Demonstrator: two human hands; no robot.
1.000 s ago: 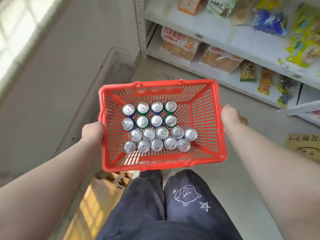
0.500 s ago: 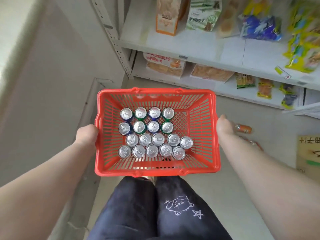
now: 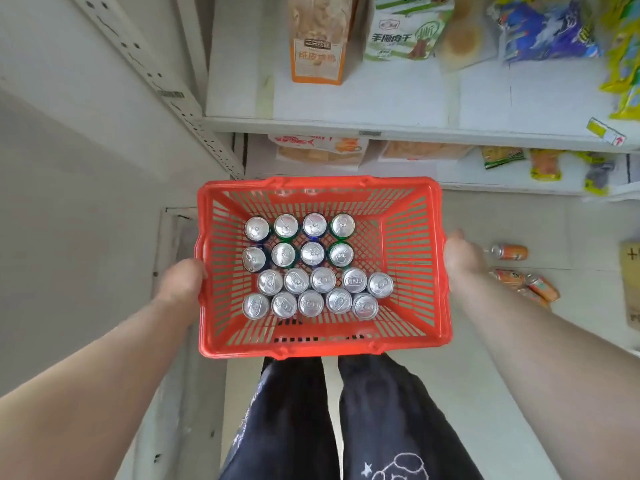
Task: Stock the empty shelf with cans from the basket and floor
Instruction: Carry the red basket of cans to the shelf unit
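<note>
A: What changed?
B: I've brought the basket (image 3: 322, 348) up to the shelf (image 3: 398, 102), so stocking can start. My left hand (image 3: 181, 280) and right hand (image 3: 462, 256) grip its sides, cans (image 3: 311, 282) between them; floor cans (image 3: 510, 252) lie beyond my right.

Glossy red plastic basket (image 3: 412, 244) holds shiny metal cans (image 3: 313, 265).

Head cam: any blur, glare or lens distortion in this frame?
Head view: even, soft light, no hard shadows; can tops in the basket sharp, bright but not blown out; wide-angle warp slants the shelf upright; snack bags at top right and orange cans on the floor look soft.
</note>
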